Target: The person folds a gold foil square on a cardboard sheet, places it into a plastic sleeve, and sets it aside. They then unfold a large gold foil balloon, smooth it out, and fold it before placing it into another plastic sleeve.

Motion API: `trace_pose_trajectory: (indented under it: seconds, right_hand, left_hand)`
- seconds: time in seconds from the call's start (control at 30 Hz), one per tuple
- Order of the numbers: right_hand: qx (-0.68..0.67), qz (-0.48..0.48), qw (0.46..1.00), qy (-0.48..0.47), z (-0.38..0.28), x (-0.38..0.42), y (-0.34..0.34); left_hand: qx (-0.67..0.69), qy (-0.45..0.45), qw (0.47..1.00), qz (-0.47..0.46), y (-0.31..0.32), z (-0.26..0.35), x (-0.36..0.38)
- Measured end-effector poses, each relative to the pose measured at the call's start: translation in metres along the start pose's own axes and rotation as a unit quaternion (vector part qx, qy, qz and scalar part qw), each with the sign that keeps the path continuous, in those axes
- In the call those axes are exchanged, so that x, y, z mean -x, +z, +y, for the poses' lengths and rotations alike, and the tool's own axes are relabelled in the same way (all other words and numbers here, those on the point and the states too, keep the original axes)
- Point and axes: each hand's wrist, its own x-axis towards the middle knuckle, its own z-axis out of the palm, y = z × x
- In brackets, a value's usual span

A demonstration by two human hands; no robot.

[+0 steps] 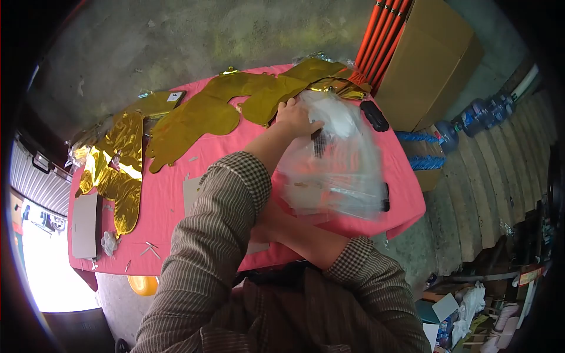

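Note:
My left hand [294, 119] reaches across the table to the upper left edge of a clear plastic bag [335, 170]. Its thumb is stretched apart from its bent fingers, and it touches the bag beside gold foil. The bag is smeared by motion, with white and dark print showing on it. My right hand [268, 225] crosses beneath my left forearm near the table's front. Its fingers are mostly hidden by the left sleeve, so what they hold does not show. Flat gold foil balloons [197, 120] lie left of my left hand along the back of the table.
A pink cloth [170, 200] covers the table. At its left are a crumpled gold balloon [126, 176] and a grey card [86, 226]. A black object [374, 116] lies at the right edge. Beyond stand orange poles [381, 41], a cardboard box [426, 65] and water bottles [474, 117].

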Motion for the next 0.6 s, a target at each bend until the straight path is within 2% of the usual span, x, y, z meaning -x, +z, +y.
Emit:
trace_pose_trajectory:
  seconds: [0.07, 0.2, 0.27, 0.3, 0.37, 0.47, 0.6]
  right_hand:
    - [0.017, 0.017, 1.000, -0.013, 0.000, -0.001, 0.002]
    - [0.007, 0.009, 1.000, -0.015, 0.001, 0.000, 0.002]
    - [0.024, 0.014, 0.999, -0.017, 0.003, 0.003, 0.005]
    - [0.044, 0.010, 0.999, -0.023, 0.006, 0.003, 0.010]
    - [0.064, 0.006, 0.998, -0.027, 0.007, 0.003, 0.012]
    - [0.044, -0.001, 0.999, -0.018, 0.009, 0.003, 0.016]
    - [0.038, 0.031, 0.998, -0.026, 0.011, 0.007, 0.020]
  left_hand:
    - [-0.011, 0.022, 0.998, -0.059, 0.000, -0.004, -0.003]
    - [-0.032, 0.036, 0.997, -0.052, 0.005, -0.005, -0.010]
    - [0.106, 0.034, 0.992, 0.064, 0.037, -0.010, -0.019]
    - [0.106, 0.035, 0.992, 0.066, 0.030, -0.010, -0.020]
    - [0.157, -0.001, 0.985, -0.073, 0.006, -0.007, -0.017]
    - [0.119, 0.033, 0.989, -0.075, -0.011, -0.010, -0.010]
    - [0.082, 0.051, 0.992, -0.082, 0.004, -0.018, -0.017]
